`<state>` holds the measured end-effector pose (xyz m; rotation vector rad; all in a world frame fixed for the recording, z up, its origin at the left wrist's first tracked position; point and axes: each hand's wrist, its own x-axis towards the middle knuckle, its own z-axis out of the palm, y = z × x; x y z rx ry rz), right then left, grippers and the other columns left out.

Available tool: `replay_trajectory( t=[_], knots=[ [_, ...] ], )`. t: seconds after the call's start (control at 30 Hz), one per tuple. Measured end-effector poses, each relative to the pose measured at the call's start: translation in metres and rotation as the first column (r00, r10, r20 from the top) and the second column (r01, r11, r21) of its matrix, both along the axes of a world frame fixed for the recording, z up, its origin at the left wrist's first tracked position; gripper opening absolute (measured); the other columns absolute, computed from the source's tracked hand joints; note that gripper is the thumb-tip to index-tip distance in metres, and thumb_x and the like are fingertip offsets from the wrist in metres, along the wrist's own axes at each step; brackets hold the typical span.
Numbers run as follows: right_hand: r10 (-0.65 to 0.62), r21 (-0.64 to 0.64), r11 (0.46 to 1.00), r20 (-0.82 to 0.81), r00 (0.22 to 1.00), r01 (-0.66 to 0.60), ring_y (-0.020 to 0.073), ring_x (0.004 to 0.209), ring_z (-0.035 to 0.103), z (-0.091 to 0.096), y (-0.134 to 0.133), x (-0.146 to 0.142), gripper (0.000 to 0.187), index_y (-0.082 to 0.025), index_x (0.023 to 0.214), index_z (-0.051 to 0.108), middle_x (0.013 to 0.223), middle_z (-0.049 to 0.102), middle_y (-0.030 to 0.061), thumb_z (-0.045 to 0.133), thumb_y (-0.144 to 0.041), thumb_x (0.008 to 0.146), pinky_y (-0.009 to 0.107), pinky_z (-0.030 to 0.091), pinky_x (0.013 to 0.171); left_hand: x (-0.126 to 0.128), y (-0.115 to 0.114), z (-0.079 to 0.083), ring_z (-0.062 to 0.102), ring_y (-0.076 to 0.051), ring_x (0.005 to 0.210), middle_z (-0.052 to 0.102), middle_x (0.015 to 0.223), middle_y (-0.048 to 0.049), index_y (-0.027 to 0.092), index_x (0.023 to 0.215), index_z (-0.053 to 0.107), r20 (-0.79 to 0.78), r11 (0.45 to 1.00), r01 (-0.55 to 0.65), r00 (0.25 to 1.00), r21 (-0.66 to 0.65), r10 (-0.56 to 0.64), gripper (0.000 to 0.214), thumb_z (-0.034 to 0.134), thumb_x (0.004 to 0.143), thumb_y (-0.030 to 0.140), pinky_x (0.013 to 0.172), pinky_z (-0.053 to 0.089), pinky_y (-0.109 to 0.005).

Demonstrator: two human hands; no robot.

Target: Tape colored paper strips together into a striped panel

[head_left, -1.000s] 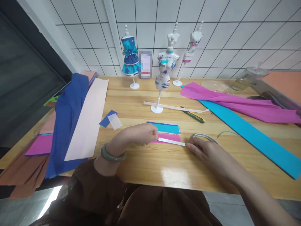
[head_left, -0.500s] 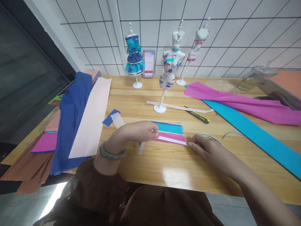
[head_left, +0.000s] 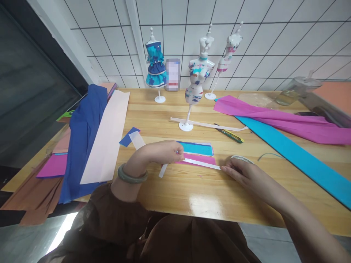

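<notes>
My left hand is closed in a pinch on a white strip of tape that runs rightward over a magenta paper piece. A loose end of the strip hangs below that hand. My right hand presses the strip's other end down with its fingertips, resting on a roll of tape. A cyan paper piece lies just behind the magenta one on the wooden table.
Three small mannequins stand at the back. Long blue and pale pink paper lies at left, magenta and cyan sheets at right. A cutter and a white strip lie mid-table. A clear cup stands far right.
My left hand drew the strip's end out past its fingers, so a loose white tail now hangs below it. The right hand stayed on the other end.
</notes>
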<state>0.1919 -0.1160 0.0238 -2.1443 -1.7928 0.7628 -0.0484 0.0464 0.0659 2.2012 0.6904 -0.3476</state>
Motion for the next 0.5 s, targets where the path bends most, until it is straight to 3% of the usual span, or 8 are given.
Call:
replay_trajectory(
  t=[0.5],
  knots=[
    [-0.034,0.051,0.998,-0.055,0.998,0.037,0.0154,0.061,0.050,-0.0013,-0.0020,0.0025,0.034,-0.022,0.067,0.047,0.067,0.054,0.0002,0.041,-0.048,0.088,0.028,0.041,0.057,0.0010,0.0032,-0.0034,0.044,-0.011,0.059,0.050,0.065,0.0014,0.018,0.068,0.050,0.003,1.000,-0.012,1.000,-0.016,0.012,0.020,0.044,0.074,0.037,0.054,0.033,-0.023]
  ],
)
